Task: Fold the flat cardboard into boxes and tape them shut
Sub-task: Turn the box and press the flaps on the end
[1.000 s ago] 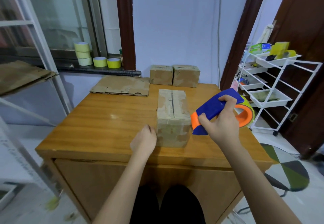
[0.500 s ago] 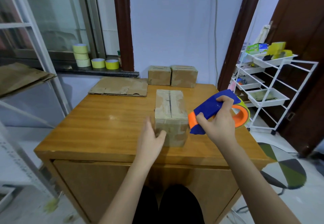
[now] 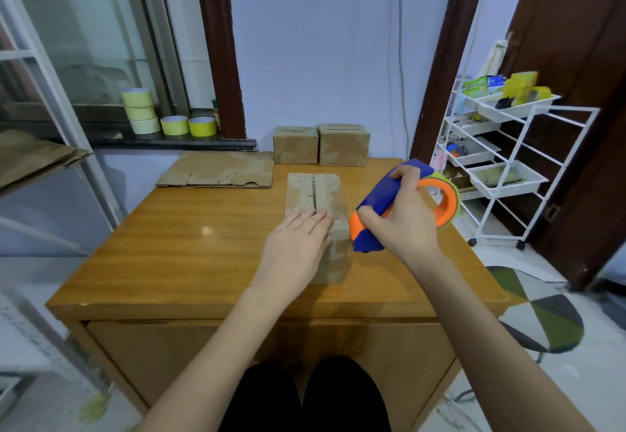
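Both forearms bare, no sleeves. Left hand (image 3: 294, 251) & right hand (image 3: 404, 228): no gloves. Black trousers (image 3: 305, 397) on legs.

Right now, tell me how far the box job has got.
Done: two closed boxes stand at the table's back edge. In hand: the left hand presses flat on a third box, its top seam untaped; the right hand grips the tape dispenser. Left: flat cardboard.
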